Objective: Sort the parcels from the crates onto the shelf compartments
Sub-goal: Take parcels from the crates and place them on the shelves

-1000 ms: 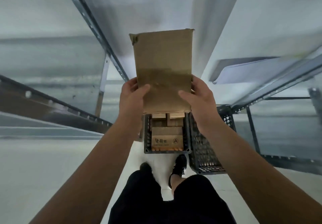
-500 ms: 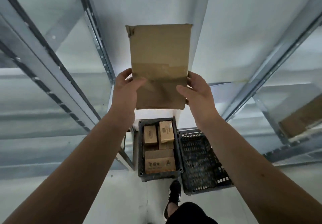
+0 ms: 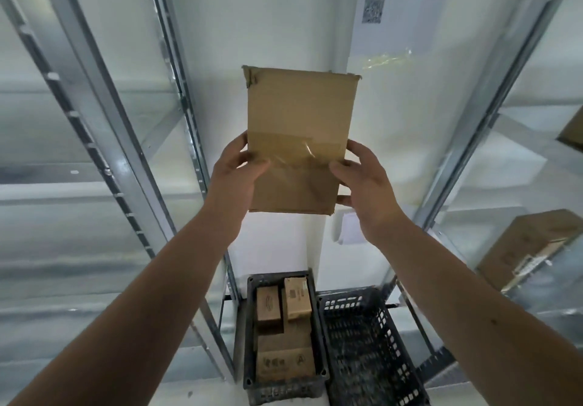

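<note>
Since the earlier frames the parcel [image 3: 299, 112] has been lifted higher in front of the wall [image 3: 284, 11], and the two crates are now seen lower in the view. The parcel is held in the air between the left shelf [image 3: 94, 184] and the right shelf [image 3: 492, 213], above the crates on the floor [image 3: 214, 396]. It is not yet placed in any compartment.

Some risks can be judged from here. The parcel is grasped low, so its top could tip when it is pushed into a compartment. An upper corner could then be knocked against a post [image 3: 176, 90] or the front edge of a shelf. The glossy tape [image 3: 303, 153] under the thumbs could let it slip, and it would probably drop into the left crate [image 3: 250, 326] or the right crate [image 3: 362, 358]. No label can be read on the face that is seen, so a wrong compartment could be chosen. The box [image 3: 530, 248] already lying on the right shelf could be pushed if that place is used.

The parcel is grasped by both grips. The left grip [image 3: 233, 175] is clamped on its left edge and the right grip [image 3: 362, 181] on its right edge. Each thumb is laid over the near face, and the fingers are mostly hidden behind. Both grips sit on the lower half, at the taped band, so the bigger part of the parcel stands above them.
</note>
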